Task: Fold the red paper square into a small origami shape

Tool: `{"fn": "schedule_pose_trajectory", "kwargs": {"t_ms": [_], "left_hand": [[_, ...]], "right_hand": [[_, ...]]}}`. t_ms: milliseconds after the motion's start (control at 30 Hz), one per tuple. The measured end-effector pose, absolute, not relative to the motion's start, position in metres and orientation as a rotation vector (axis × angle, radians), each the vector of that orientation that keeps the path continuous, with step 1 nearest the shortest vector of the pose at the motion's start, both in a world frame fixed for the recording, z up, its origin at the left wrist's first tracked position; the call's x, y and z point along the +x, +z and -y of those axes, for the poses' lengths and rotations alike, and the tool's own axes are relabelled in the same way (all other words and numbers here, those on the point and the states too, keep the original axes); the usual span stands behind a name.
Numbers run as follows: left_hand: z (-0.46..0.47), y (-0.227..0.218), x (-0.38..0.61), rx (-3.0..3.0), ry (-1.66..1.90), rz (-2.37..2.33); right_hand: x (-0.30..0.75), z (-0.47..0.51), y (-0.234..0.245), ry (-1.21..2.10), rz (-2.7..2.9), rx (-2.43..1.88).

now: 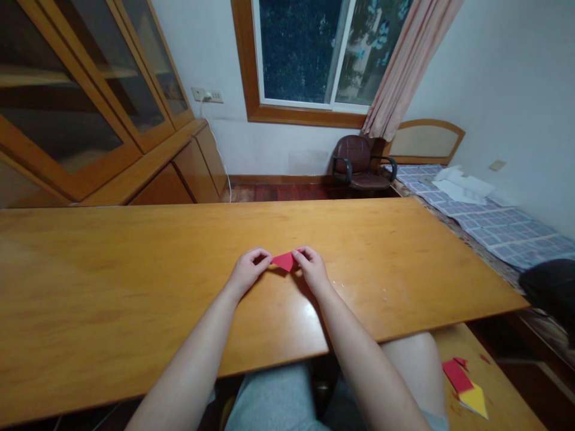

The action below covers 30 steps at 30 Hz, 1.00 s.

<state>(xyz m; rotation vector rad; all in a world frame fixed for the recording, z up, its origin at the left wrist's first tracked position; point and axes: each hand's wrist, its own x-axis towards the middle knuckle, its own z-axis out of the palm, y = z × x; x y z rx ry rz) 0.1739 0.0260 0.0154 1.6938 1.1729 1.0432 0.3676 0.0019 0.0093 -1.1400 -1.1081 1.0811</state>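
Observation:
A small folded piece of red paper (284, 261), pointed at its left end, is held just above the wooden table (135, 287). My left hand (250, 268) pinches its left tip between thumb and forefinger. At the other end, my right hand (311, 264) grips the paper's right side, thumb on the near face. The fingers of the right hand hide part of that side. A shadow lies on the tabletop under the paper.
Red paper pieces (457, 376) and yellow paper (474, 400) lie on a lower wooden surface at the right. Beyond the table stand a brown armchair (357, 158), a bed (485, 209) and a glass-doored cabinet (130, 143). A black object (550, 293) is at the far right.

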Motion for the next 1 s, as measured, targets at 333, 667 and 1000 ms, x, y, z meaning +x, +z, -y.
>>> {"fn": "schedule_pose_trajectory", "kwargs": {"t_ms": [333, 667, 1000], "left_hand": [[-0.028, 0.012, 0.169, 1.348, 1.241, -1.162], [-0.022, 0.024, 0.178, 1.824, 1.017, -1.126], [-0.019, 0.026, 0.178, 1.922, 0.935, -1.09]], "right_hand": [[0.371, -0.004, 0.009, 1.031, 0.963, -1.107], [0.367, 0.0, 0.005, 1.061, 1.258, -1.143], [0.367, 0.003, 0.015, 0.925, 1.462, -1.196]]}}
